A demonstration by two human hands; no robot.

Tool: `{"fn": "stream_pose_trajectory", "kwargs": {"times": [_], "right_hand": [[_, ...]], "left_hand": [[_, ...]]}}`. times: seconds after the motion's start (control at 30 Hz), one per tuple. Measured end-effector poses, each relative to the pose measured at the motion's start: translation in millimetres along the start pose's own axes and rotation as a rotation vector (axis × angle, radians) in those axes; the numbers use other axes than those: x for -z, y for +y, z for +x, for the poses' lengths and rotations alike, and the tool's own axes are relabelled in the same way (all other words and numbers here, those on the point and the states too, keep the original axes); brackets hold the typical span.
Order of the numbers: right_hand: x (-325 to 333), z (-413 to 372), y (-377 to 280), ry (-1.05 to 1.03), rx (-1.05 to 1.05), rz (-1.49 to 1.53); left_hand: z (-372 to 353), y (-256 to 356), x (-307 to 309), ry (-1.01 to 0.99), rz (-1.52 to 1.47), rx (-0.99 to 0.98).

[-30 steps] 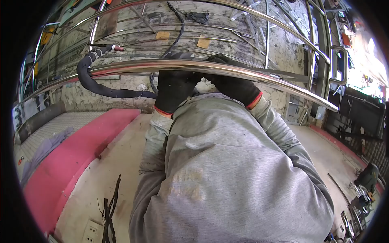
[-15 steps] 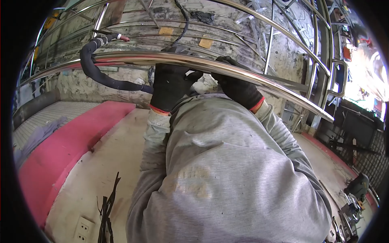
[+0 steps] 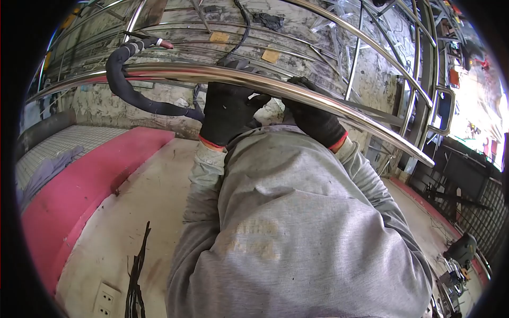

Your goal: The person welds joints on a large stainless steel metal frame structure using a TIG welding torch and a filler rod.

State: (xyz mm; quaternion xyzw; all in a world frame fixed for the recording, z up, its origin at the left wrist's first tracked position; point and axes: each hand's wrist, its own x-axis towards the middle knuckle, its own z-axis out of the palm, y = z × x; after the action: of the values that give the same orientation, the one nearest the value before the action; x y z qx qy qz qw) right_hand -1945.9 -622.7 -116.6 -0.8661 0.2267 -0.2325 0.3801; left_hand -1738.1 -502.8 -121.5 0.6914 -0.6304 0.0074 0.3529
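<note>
A long polished metal tube (image 3: 180, 72) crosses in front of my body. My left hand (image 3: 227, 111), in a black glove with a red cuff edge, is wrapped around it near the middle, with fingertips showing over the far side. Farther right, my right hand (image 3: 315, 116), gloved the same way, also grips the tube; its fingers curl over the top and part of the palm is hidden. Left of my hands, a welding torch (image 3: 124, 51) with a reddish nozzle hangs over the tube, its black-sleeved cable (image 3: 159, 108) running down toward my left wrist.
More metal bars and a tubular frame (image 3: 419, 90) stand beyond the tube. A pink board (image 3: 101, 169) lies at left, near dark thin strips (image 3: 138, 275) and a wall socket (image 3: 107, 301) at the lower left. Assorted tools (image 3: 453, 281) lie at lower right.
The view has shifted slightly, so the tube and both hands appear a little lower and the hands slightly right. Both hands keep their hold on the tube.
</note>
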Motion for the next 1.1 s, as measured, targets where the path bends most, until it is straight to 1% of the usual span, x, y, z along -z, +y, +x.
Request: {"fn": "stream_pose_trajectory", "kwargs": {"times": [0.13, 0.2, 0.23, 0.3, 0.33, 0.37, 0.43, 0.47, 0.5, 0.57, 0.6, 0.63, 0.67, 0.7, 0.73, 0.77, 0.8, 0.83, 0.9, 0.97, 1.03, 1.1], "right_hand": [[1.7, -3.1, 1.9, -0.08, -0.017, 0.005], [4.5, -0.6, -0.2, -0.164, -0.125, 0.012], [4.5, -0.7, -0.1, -0.159, -0.127, 0.011], [4.5, 1.7, -2.1, -0.15, 0.002, -0.163], [4.1, 3.8, -5.3, -0.092, 0.016, -0.143], [7.0, 6.7, -8.6, -0.087, 0.011, -0.142], [15.5, 16.7, -19.1, -0.106, -0.016, -0.191], [15.4, 15.0, -16.3, -0.12, -0.034, -0.244], [15.1, 14.1, -14.0, -0.113, -0.044, -0.239], [13.8, 13.3, -9.0, -0.207, -0.034, -0.303], [16.1, 12.7, -9.7, -0.257, -0.073, -0.28], [16.7, 12.8, -11.5, -0.198, -0.007, -0.304], [20.2, 11.9, -14.8, -0.196, -0.015, -0.295], [22.5, 12.0, -14.0, -0.193, -0.021, -0.287], [19.9, 10.3, -6.9, -0.098, 0.012, -0.257], [22.9, 7.5, -7.1, -0.028, -0.033, -0.255], [28.2, 7.6, -6.2, 0.003, -0.052, -0.272], [30.7, 6.5, -5.2, -0.003, -0.078, -0.272], [35.6, 4.0, -3.3, -0.014, -0.13, -0.271], [34.3, 4.1, -2.0, -0.005, -0.12, -0.171], [33.7, 5.5, -1.5, 0.003, -0.137, -0.147], [31.7, 6.1, -0.8, 0.037, -0.111, -0.162]], "left_hand": [[-4.7, -1.0, -2.3, -0.006, -0.022, 0.041], [-4.7, 0.3, 0.0, -0.059, -0.043, 0.075], [-5.5, 1.1, 0.8, -0.061, -0.044, 0.07], [-4.8, 4.2, 3.8, -0.14, -0.059, 0.118], [-2.0, 7.4, 5.1, -0.124, -0.037, 0.107], [1.4, 11.1, 7.0, -0.108, -0.014, 0.097], [15.7, 22.5, 5.5, 0.054, -0.189, 0.042], [6.1, 25.5, -4.1, -0.024, -0.272, 0.151], [3.7, 22.6, -8.2, -0.037, -0.273, 0.147], [1.4, 11.7, -15.3, -0.067, -0.101, -0.053], [6.2, 15.1, -13.9, -0.048, -0.106, -0.036], [4.6, 18.7, -13.6, -0.068, -0.113, -0.043], [2.6, 22.6, -13.3, -0.066, -0.154, 0.029], [6.7, 23.8, -13.4, -0.048, -0.154, 0.052], [10.9, 25.0, -13.5, -0.03, -0.155, 0.075], [15.5, 20.5, -12.6, -0.059, -0.069, -0.018], [23.2, 26.5, -8.7, -0.067, -0.091, 0.019], [29.7, 32.4, -3.4, -0.077, -0.111, 0.059], [30.9, 29.5, -5.0, -0.113, -0.115, 0.062], [23.6, 20.8, -8.1, -0.179, 0.007, -0.006], [25.7, 22.9, -5.7, -0.219, -0.042, 0.006], [17.2, 21.3, -13.0, -0.09, -0.049, 0.081]]}}
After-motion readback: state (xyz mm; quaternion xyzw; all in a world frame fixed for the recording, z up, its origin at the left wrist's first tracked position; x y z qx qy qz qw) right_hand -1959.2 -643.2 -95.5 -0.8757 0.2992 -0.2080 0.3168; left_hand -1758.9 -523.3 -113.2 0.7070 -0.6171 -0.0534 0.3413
